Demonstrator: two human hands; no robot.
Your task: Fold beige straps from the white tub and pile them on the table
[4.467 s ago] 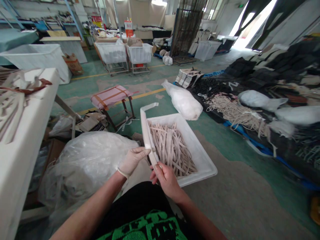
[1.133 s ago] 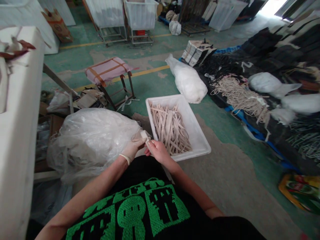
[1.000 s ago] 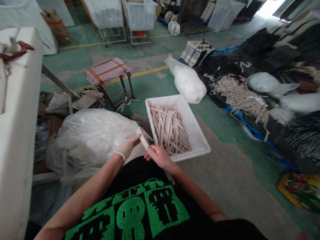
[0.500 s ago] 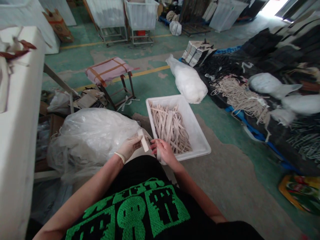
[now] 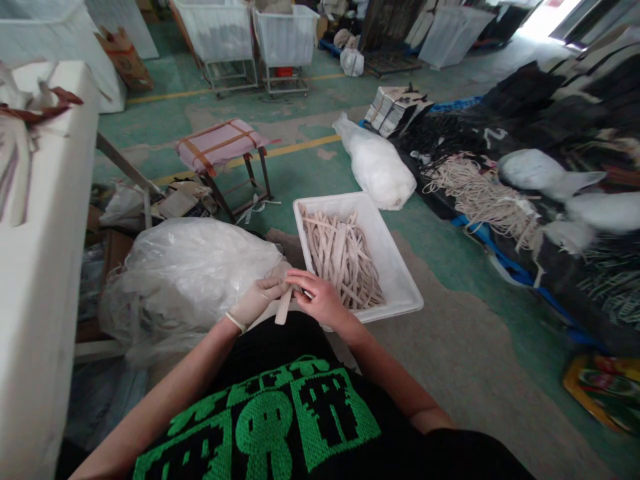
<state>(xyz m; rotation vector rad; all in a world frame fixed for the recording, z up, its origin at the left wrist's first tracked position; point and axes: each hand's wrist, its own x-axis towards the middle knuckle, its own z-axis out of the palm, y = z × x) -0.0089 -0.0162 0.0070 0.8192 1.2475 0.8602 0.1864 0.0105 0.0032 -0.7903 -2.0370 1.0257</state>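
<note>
My gloved left hand point(image 5: 256, 300) pinches a pale beige strap point(image 5: 283, 308) above my lap, and one flat end of it hangs down. My bare right hand point(image 5: 320, 299) meets it from the right, its fingers bent around the same spot; whether they grip the strap is hidden. Just beyond my right hand stands a white plastic tub point(image 5: 400, 267) holding a heap of similar beige straps point(image 5: 340, 257). A large clear plastic bag point(image 5: 185, 267) with pale contents lies beside my left hand.
A white table point(image 5: 45, 267) runs along the left edge. Ahead is a stool point(image 5: 223, 147) with a pink padded top. A stuffed white bag point(image 5: 377, 167) lies behind the tub. Bundles of cords point(image 5: 480, 193) and more bags cover pallets at the right.
My right hand has moved left and up to meet my left hand. The strap end now hangs lower, tilted down to the left.
</note>
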